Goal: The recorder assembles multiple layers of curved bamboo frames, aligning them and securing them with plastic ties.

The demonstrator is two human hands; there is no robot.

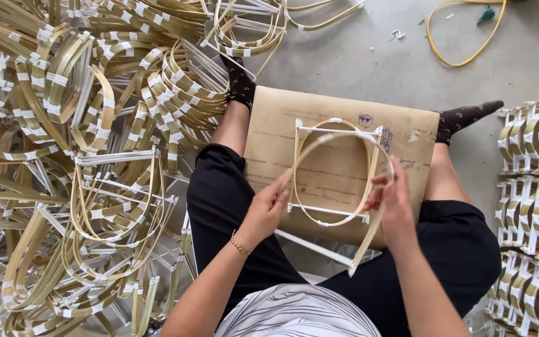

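Observation:
I sit on the floor with a brown cardboard sheet [338,103] across my legs. Above it I hold a small frame [335,171] made of a bent bamboo loop taped to white sticks. My left hand [268,206] grips the frame's left side near its lower white bar. My right hand [394,203] grips its right side, where a loose bamboo strip [369,234] runs down past the fingers. A thin bracelet sits on my left wrist.
A big tangled heap of similar bamboo-and-stick frames [76,156] fills the floor to my left and ahead. Neatly stacked finished frames [534,193] stand at the right edge. A yellow cord [463,59] lies on the grey concrete at top right.

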